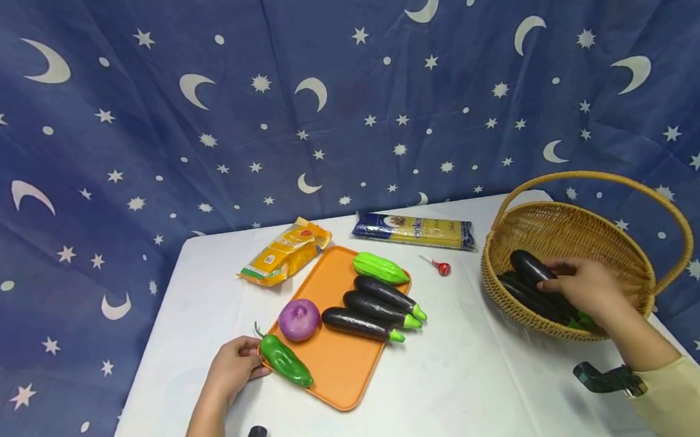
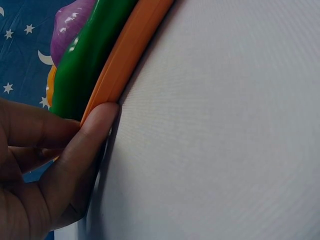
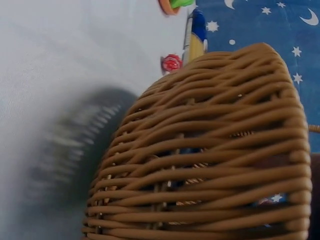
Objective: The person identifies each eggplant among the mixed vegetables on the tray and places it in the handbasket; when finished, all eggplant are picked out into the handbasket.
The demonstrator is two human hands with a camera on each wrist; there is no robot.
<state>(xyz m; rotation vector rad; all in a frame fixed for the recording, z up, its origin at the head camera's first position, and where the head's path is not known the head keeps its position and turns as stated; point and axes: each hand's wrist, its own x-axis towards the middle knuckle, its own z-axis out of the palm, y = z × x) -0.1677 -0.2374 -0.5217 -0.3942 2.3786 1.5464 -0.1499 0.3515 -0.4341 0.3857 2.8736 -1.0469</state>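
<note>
At the left, my left hand (image 1: 233, 369) pinches the rim of an orange tray (image 1: 339, 379); the left wrist view has thumb and fingers on the tray's edge (image 2: 125, 55). Beside those fingers a green pepper (image 1: 285, 360) lies along the tray's rim. A purple onion (image 1: 299, 319), three eggplants (image 1: 359, 324) and a ridged green gourd (image 1: 381, 267) are on the tray. Over at the right, my right hand (image 1: 587, 288) reaches into a wicker basket (image 1: 576, 226) and grips an eggplant (image 1: 530, 266). More dark eggplants (image 1: 529, 300) lie under it, partly hidden. Basket weave (image 3: 215, 150) blocks the right wrist view.
Behind the tray are a yellow-orange packet (image 1: 287, 252) and a pack of spaghetti (image 1: 416, 231). A red lollipop (image 1: 444, 268) lies between tray and basket. The basket's tall handle (image 1: 622, 181) arches over it. A starry blue cloth (image 1: 343, 143) hangs behind the white table (image 1: 452, 390).
</note>
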